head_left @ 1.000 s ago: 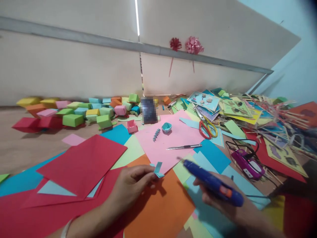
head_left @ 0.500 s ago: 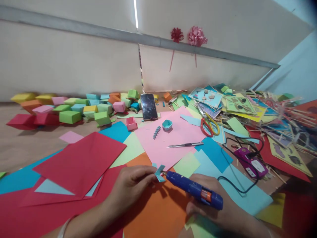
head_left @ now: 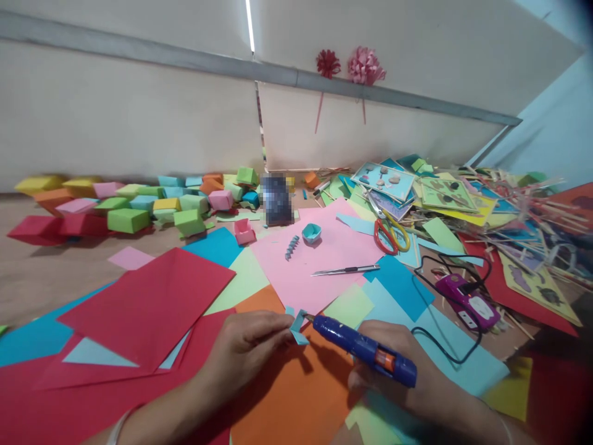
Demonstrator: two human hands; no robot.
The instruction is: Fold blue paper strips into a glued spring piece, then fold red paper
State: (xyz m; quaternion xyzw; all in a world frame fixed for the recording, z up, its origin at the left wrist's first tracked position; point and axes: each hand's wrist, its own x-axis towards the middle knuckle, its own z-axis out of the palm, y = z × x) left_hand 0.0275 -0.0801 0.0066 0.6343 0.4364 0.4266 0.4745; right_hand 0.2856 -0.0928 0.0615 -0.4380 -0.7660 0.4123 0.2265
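My left hand (head_left: 254, 340) pinches a small folded light-blue paper piece (head_left: 299, 327) between thumb and fingers, above an orange sheet (head_left: 291, 395). Wrapped around a blue hot glue gun (head_left: 364, 347) is my right hand (head_left: 389, 358), and the gun's nozzle points left, right by the paper's folded edge. Whether the nozzle touches the paper I cannot tell. Beyond the hands, a pink sheet (head_left: 324, 216) carries a small teal paper cup (head_left: 311, 233), a springy folded paper strip (head_left: 291, 248) and a slim craft knife (head_left: 345, 271).
Several coloured paper boxes (head_left: 128, 220) line the back left. A blurred phone (head_left: 277, 201) lies at the back middle. Scissors (head_left: 386, 233), picture cards (head_left: 384, 179) and sticks fill the right, with a purple power strip (head_left: 467, 303) and black cord (head_left: 445, 355). Red sheets (head_left: 148, 303) cover the left.
The glue gun's nozzle has drawn back slightly to the right and up from inside the folded paper. My left hand stays nearly in place, still pinching it.
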